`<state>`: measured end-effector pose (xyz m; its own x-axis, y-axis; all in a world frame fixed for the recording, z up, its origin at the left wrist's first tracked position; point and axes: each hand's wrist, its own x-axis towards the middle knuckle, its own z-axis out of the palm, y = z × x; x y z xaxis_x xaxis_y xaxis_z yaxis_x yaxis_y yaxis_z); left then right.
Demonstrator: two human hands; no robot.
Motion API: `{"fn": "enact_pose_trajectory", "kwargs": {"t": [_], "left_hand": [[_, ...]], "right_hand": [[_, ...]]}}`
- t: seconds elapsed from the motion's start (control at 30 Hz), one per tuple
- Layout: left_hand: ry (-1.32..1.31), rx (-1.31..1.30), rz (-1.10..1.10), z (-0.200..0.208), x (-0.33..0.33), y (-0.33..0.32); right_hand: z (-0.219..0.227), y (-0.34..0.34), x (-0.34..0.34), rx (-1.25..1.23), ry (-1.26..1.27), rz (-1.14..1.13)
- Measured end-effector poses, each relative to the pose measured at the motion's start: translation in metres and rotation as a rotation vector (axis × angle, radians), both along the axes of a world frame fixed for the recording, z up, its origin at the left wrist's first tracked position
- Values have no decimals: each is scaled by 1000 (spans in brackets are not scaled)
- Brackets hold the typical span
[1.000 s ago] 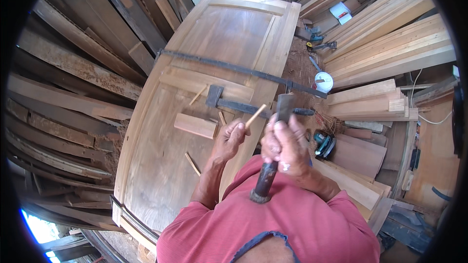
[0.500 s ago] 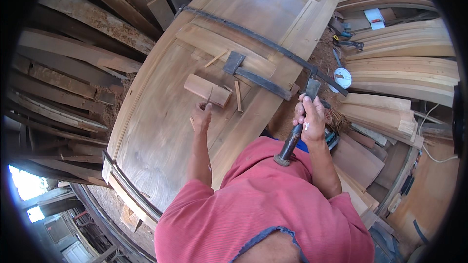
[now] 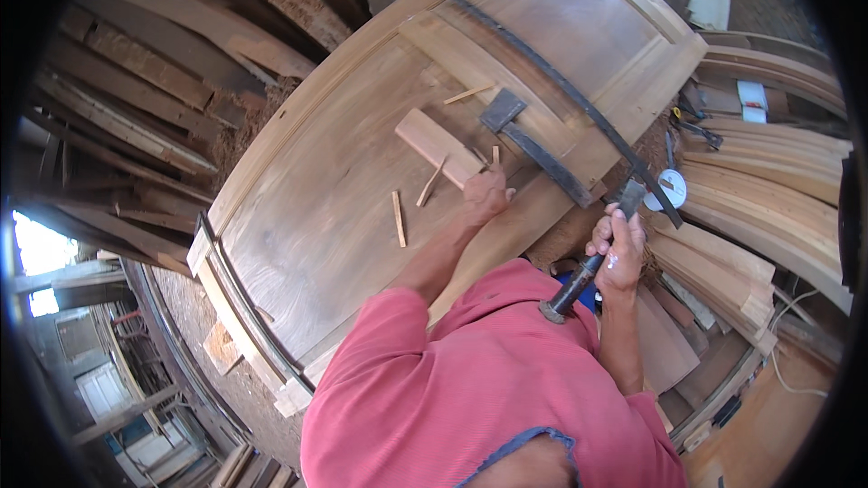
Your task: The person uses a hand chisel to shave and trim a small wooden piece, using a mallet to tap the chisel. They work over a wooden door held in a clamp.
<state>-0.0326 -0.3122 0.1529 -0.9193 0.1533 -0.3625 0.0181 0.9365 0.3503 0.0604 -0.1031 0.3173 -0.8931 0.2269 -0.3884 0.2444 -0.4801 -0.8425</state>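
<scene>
My left hand [image 3: 488, 194] is closed at the near end of a wooden block [image 3: 440, 146], its fingers mostly hidden under it. A thin wood strip [image 3: 495, 155] sticks out past the fingers. Two more strips lie beside the block: one strip [image 3: 432, 183] leans against its side, and another strip [image 3: 399, 219] lies on the panel nearer me. My right hand [image 3: 618, 248] is wrapped round a chisel [image 3: 579, 282], blade pointing up and away, handle end against my red shirt. A hatchet [image 3: 533, 145] with a dark handle lies right of the block.
The large wooden door panel [image 3: 307, 226] lies under everything, with a long dark clamp bar [image 3: 551, 72] across it and another metal bar [image 3: 240, 298] at the near left. A thin strip [image 3: 467, 95] lies beyond the block. Stacked boards [image 3: 768, 181] crowd the right; rough planks [image 3: 163, 63] fill the left.
My left hand has moved right to the block's end. The strips it held now lie left of the block. The view has shifted; my right hand still holds the chisel.
</scene>
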Motion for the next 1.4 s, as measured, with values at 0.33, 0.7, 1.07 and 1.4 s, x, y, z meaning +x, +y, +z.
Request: {"fn": "enact_pose_trajectory", "kwargs": {"t": [0.33, 0.7, 1.07, 1.4], "left_hand": [[-267, 920, 287, -8, 7, -10], [-609, 1862, 439, 89, 15, -3], [-513, 1482, 133, 135, 16, 11], [429, 712, -284, 167, 30, 43]], "right_hand": [[-3, -3, -10, -23, -43, 11], [-11, -24, -26, -36, 8, 226], [35, -17, -59, -2, 99, 113], [17, 4, -33, 515, 111, 203]]}}
